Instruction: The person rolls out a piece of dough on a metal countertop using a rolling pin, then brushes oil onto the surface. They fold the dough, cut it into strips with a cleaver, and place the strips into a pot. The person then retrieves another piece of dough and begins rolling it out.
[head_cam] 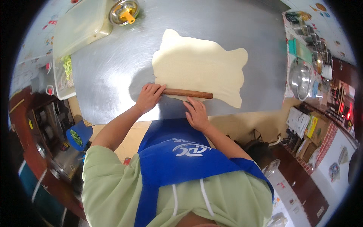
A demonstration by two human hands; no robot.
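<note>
A broad sheet of pale rolled dough (198,62) lies on the steel tabletop (113,62), with lobes sticking out at its corners. Along its near edge rests a brown wooden rolling pin (188,93), roughly parallel to the table's front edge. My left hand (149,97) grips the pin's left end, hiding that end under the fingers. Just below the pin's right half, my right hand (197,113) has its fingers spread, with the fingertips at the near edge of the dough. Whether those fingertips touch the dough or the pin I cannot tell.
At the far left stand a large translucent plastic bin (82,31) and a metal bowl (114,14) with a yellow-orange tool (129,17) in it. A white basket (61,82) holds chopped greens (67,66). Metal bowls (300,81) line the right side.
</note>
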